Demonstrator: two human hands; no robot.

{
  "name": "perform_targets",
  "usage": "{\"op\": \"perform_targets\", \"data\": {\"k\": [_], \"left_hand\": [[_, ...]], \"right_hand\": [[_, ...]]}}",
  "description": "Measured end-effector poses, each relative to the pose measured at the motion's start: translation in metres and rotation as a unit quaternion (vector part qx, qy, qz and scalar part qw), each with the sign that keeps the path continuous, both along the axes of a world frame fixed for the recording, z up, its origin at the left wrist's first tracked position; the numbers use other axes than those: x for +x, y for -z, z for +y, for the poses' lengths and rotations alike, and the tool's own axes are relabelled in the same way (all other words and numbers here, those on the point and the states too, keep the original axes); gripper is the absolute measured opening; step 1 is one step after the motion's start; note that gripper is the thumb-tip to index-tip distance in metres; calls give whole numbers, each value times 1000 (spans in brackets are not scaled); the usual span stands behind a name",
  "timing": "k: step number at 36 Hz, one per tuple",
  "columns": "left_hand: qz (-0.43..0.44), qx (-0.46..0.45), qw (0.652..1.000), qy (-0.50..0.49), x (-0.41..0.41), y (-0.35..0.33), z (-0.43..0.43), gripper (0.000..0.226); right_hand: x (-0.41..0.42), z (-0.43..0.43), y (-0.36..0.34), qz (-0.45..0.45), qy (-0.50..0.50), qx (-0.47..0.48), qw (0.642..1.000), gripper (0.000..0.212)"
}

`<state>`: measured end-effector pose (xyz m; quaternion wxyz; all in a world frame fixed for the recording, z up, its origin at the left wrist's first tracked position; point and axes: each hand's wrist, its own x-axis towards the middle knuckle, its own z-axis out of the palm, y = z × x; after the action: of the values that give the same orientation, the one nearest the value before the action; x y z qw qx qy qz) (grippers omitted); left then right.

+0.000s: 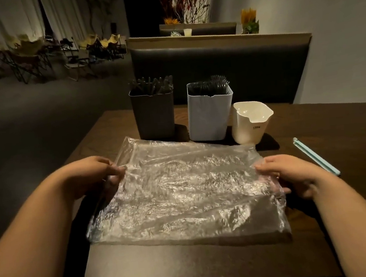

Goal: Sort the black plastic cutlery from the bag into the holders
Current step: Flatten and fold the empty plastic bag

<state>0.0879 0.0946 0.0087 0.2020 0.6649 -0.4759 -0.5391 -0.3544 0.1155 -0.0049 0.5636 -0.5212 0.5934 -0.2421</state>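
At the near left, the left hand (94, 176) pinched the left edge of a clear crinkled plastic bag (183, 196) between curled fingers and thumb. The bag lay spread almost flat on the dark wood-grain worktop (344, 127), its thin film wrinkled and catching the light in shiny creases. A thin dark line showed through the film by the left hand; what it was could not be told.

Beyond the bag, at the far left, stood a dark grey rectangular plastic holder (154, 116), smooth-walled and upright, packed with black plastic cutlery handles (150, 86). Just right of it stood a white rectangular plastic holder (209, 118), filled with black plastic forks (214, 86), tines up. Right again was a shorter cream rounded holder with a pouring lip (251, 125), glossy inside.

At the near right, the right hand (293, 174) lay on the bag's right edge, film draped over its fingers; whether it gripped the film could not be told. Further right, a slim pale blue-green stick (315, 155) lay slantwise on the worktop, apart from the bag.
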Motion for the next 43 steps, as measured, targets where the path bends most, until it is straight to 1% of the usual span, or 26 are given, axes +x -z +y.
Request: {"op": "perform_targets", "data": {"k": [3,6,10,11,13,15,16,19,20,22,26,27,30,31,33,34,36,37,38,40,43], "left_hand": [[31,37,999,-15,-2,6,0,15],[62,53,996,-39,-8,6,-1,17],[104,61,992,-24,-14,3,2,37],[118,68,990,-26,-15,5,4,38],[166,78,983,-18,-17,10,6,32],[222,79,972,5,-19,11,9,24],[246,73,966,13,-17,12,10,24],[308,62,949,23,-5,17,13,68],[316,52,947,22,0,18,14,76],[313,31,949,29,5,19,15,80],[308,23,951,-10,13,27,9,66],[310,21,950,-15,13,27,8,56],[304,2,952,-31,7,26,7,6],[303,-2,952,-37,3,25,7,3],[293,11,955,-44,-3,25,7,12],[291,27,955,-47,-6,24,8,18],[269,53,961,-44,-7,23,4,29],[253,58,965,-40,-8,23,3,32],[241,63,968,-36,-10,23,2,33],[236,65,969,-21,-15,21,1,28],[236,56,970,2,-24,19,-1,20]], "right_hand": [[-5,2,3,-70,10,41,997,33],[-8,3,5,-116,34,57,991,31],[-15,2,7,-150,57,76,984,41],[-16,3,7,-164,61,77,982,39],[-18,5,7,-196,72,72,975,27],[-20,6,7,-216,81,64,971,26],[-20,7,8,-221,80,62,970,28],[-23,9,8,-206,79,51,974,32],[-24,10,8,-197,77,43,976,32],[-24,11,6,-195,62,19,979,31],[-16,12,1,-186,70,-45,979,29],[-14,13,1,-184,77,-64,978,30],[-13,14,2,-210,103,-108,966,32],[-13,14,2,-227,108,-110,962,33],[-12,16,2,-256,114,-102,954,37],[-11,17,1,-268,112,-96,952,34],[-9,19,0,-297,110,-91,944,16],[-9,20,1,-310,114,-92,939,18],[-9,20,1,-318,120,-93,936,25],[-10,22,0,-325,120,-99,933,36],[-16,21,2,-302,112,-88,943,39]]}}
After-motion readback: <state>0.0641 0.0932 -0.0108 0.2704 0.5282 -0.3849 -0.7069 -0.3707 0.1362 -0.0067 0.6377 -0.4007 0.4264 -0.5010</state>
